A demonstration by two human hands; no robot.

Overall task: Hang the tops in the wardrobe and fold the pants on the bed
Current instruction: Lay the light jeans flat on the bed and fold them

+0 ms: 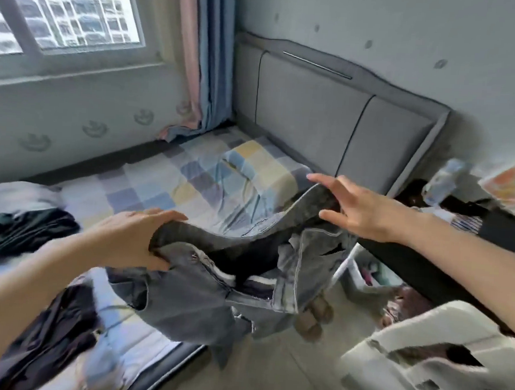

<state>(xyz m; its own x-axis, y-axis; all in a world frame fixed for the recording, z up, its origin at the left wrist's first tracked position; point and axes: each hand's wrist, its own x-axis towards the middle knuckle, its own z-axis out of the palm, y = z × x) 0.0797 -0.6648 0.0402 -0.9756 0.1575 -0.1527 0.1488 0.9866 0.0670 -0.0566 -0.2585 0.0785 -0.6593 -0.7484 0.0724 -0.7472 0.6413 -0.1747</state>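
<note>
A pair of grey jeans (192, 296) hangs in the air over the bed's right edge, waistband up and open, legs dangling toward the floor. My left hand (132, 241) grips the waistband's left end, thumb below and fingers curled over the top. My right hand (358, 207) holds the waistband's right end, thumb under the cloth and fingers stretched out over it. The bed (166, 186) has a pastel checked sheet. Dark clothes (21, 234) lie heaped at its left, and another dark garment (52, 333) lies near its front edge.
A grey padded headboard (330, 115) stands at the back, beside curtains (204, 56) and a window. A white basket (421, 355) holding clothes sits at the lower right. Slippers (315, 319) lie on the floor beside the bed. A cluttered dark table (460, 213) is at the right.
</note>
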